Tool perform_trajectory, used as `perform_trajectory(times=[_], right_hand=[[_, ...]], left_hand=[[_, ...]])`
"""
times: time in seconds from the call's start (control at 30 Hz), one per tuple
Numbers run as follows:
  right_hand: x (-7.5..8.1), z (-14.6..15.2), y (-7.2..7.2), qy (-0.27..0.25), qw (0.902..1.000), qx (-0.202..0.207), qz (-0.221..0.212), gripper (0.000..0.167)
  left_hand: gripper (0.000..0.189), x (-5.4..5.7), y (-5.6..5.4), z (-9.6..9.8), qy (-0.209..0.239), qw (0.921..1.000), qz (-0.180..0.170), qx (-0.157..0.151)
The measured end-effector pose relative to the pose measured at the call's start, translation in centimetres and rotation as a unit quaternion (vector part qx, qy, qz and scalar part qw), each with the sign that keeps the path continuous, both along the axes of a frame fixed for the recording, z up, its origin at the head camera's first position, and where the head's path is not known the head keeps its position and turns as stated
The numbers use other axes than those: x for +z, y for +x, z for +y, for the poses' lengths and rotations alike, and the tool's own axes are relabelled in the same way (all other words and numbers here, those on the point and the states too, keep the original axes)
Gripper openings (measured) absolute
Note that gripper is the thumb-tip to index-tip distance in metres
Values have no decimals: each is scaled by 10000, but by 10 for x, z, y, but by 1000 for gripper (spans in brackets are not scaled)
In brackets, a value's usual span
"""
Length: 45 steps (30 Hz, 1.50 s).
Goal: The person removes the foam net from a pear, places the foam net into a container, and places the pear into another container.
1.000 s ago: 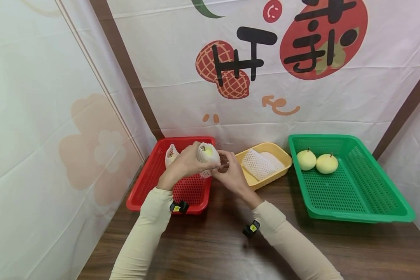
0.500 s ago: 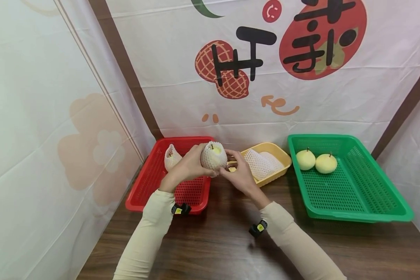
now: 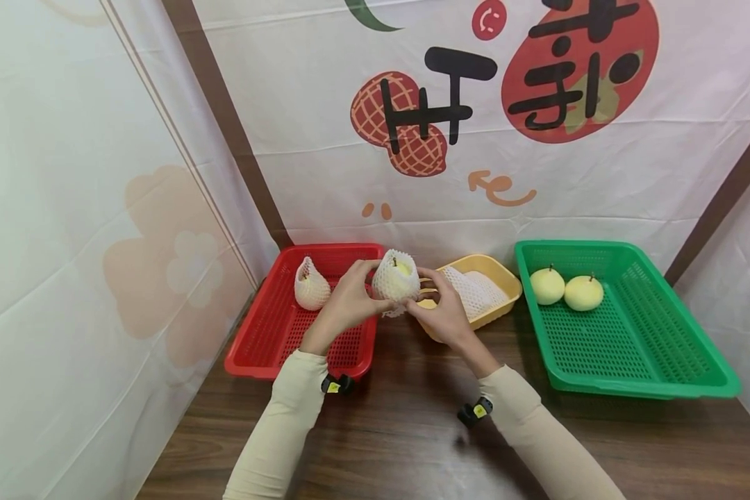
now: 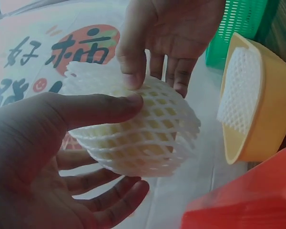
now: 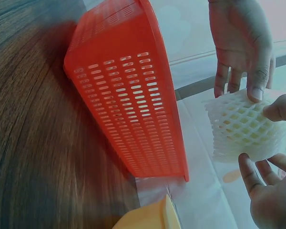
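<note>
A pale yellow pear [image 3: 403, 269] sits inside a white foam net sleeve [image 3: 392, 286], stem up, held above the table between both hands. My left hand [image 3: 350, 298] grips it from the left, thumb across the near side and fingers curving behind. From the right, my right hand [image 3: 445, 310] holds the sleeve between thumb and fingers. Seen in the left wrist view, the mesh [image 4: 148, 129] covers the pear's side, with its loose end spreading past the fruit. Both thumbs press the net close together.
The red basket [image 3: 240, 357] at left holds another netted pear [image 3: 312, 288]. Behind my right hand, a yellow tray [image 3: 507, 278] carries foam sleeves [image 3: 469, 292]. Two bare pears [image 3: 583, 293] lie in the green basket [image 3: 637, 385] at right. A printed cloth hangs behind.
Both hands have carried the netted pear rightward, away from over the red basket. The net now stands higher around the pear, and the netted pear in the red basket shows more fully.
</note>
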State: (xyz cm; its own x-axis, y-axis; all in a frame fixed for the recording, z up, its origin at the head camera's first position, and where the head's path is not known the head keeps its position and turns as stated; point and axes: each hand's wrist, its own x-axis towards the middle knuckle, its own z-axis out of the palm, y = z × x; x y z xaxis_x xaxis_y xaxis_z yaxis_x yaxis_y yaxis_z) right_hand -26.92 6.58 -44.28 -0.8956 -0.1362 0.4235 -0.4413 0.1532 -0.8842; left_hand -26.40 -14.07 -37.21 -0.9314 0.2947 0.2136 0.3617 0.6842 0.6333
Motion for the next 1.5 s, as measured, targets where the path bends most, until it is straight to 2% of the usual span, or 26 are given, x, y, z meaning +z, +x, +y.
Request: perform_trajectory(times=[0.3, 0.63, 0.9, 1.07, 1.27, 1.5], right_hand=[[0, 10, 3, -42, 9999, 130, -90, 59], [3, 16, 12, -66, 9999, 76, -76, 60], [2, 23, 16, 21, 9999, -13, -103, 60], [1, 31, 19, 21, 9999, -52, -128, 61], [5, 41, 23, 185, 9998, -51, 30, 61], [4, 51, 28, 392, 9989, -94, 259, 59]], left_hand=[[81, -7, 2, 5, 241, 9995, 188, -24], [79, -14, 6, 10, 1120, 9933, 95, -269], [80, -25, 9, 18, 1149, 9927, 312, -201], [78, -27, 9, 26, 1321, 9898, 390, -359], [77, -31, 9, 33, 1453, 9862, 610, -504], [77, -37, 12, 40, 1701, 9806, 708, -674]])
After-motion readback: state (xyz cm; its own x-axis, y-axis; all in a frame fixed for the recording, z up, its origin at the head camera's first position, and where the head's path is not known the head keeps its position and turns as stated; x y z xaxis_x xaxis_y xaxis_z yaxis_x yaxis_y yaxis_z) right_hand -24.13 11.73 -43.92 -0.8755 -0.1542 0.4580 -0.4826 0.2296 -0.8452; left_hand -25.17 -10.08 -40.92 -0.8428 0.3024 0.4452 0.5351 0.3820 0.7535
